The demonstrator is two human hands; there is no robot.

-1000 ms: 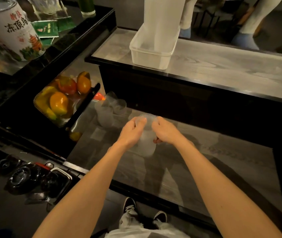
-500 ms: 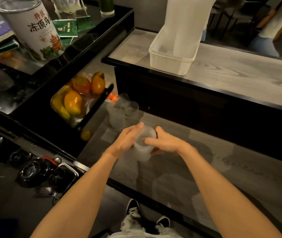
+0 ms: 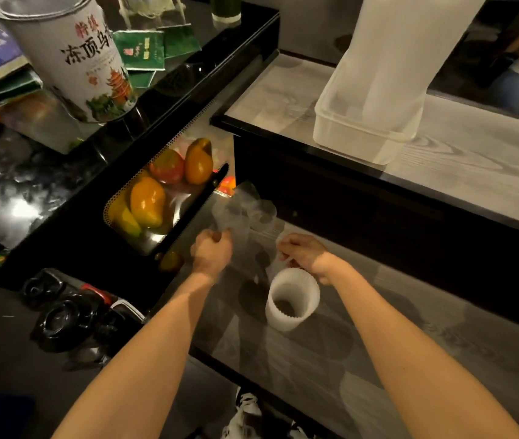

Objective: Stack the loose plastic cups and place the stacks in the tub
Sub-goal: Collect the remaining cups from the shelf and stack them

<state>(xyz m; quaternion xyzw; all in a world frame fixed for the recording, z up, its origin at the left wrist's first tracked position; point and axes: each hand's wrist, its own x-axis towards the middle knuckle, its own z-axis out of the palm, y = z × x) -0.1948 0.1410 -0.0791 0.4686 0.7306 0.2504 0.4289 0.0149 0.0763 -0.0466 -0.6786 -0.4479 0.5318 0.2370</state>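
A white ribbed stack of cups (image 3: 293,299) stands upright on the lower glass shelf (image 3: 315,369), free of both hands. Behind it several loose clear cups (image 3: 252,210) lie bunched near the shelf's back left corner. My left hand (image 3: 212,251) reaches into them, its curled fingers pinching the nearest clear cup (image 3: 231,221). My right hand (image 3: 304,251) hovers just beyond the stack with its fingers curled round a thin clear cup (image 3: 282,240), mostly hidden. The white tub (image 3: 356,137) sits on the upper counter with a tall white column of cups (image 3: 394,58) in it.
A perforated metal tray of fruit (image 3: 157,198) sits left of the loose cups. A tea tin (image 3: 71,55) and green packets (image 3: 144,49) stand on the black counter at left. Black dishes (image 3: 62,318) lie low at left. The upper counter (image 3: 441,172) overhangs the shelf.
Both hands held the stack together earlier. It now stands alone on the shelf, and both hands have moved away from it toward the loose cups behind.
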